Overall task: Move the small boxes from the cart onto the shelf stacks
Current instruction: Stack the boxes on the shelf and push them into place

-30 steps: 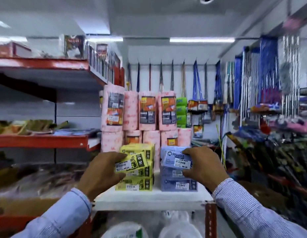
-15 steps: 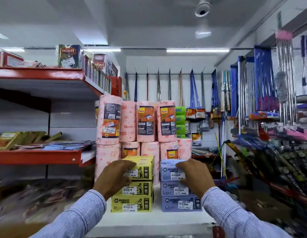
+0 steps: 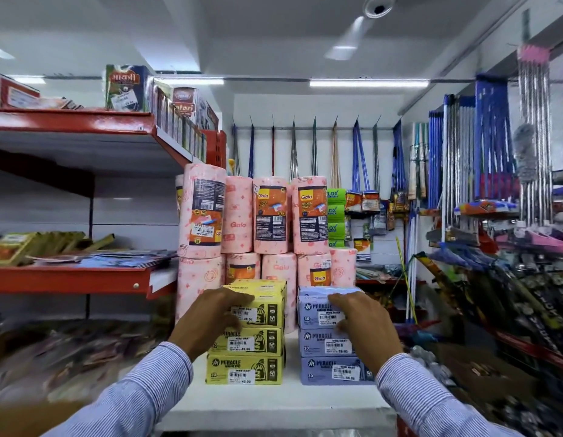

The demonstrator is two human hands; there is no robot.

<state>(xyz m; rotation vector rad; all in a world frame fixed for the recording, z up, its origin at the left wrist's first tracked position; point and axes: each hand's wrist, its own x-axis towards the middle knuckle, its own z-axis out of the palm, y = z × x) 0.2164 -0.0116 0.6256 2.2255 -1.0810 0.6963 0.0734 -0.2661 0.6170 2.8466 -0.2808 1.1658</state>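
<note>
Two stacks of small boxes stand side by side on the white shelf (image 3: 274, 402), each three high. My left hand (image 3: 211, 320) lies over the top yellow box (image 3: 269, 310) of the yellow stack (image 3: 245, 369), fingers on its top and front. My right hand (image 3: 365, 326) grips the top blue box (image 3: 313, 310) of the blue stack (image 3: 333, 370) from the right side. Both top boxes sit squarely on the boxes below. The cart is out of view.
Pink kitchen towel rolls (image 3: 270, 216) are stacked two high right behind the boxes. Red shelves (image 3: 69, 279) with packets run along the left. Hanging brooms and mops (image 3: 494, 152) and cluttered goods fill the right side.
Both hands brought a yellow and a blue box down onto their stacks; the yellow one was tilted a second ago and now sits level. The view has tilted upward.
</note>
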